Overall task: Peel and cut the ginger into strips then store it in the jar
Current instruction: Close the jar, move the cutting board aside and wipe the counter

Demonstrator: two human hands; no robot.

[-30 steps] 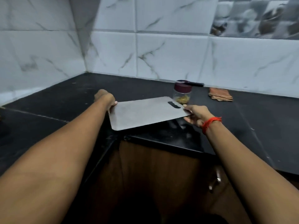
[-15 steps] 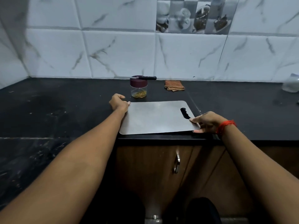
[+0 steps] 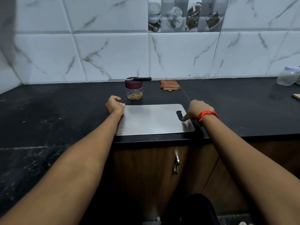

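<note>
Cutting board lies at the tabletop front edge; left hand touches it, grip slack. Right hand thumb presses it; grip unclear.

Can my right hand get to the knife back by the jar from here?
Probably yes. The right hand rests at the cutting board's slot end, and only bare counter lies between it and the knife, whose black handle points toward that side.
</note>
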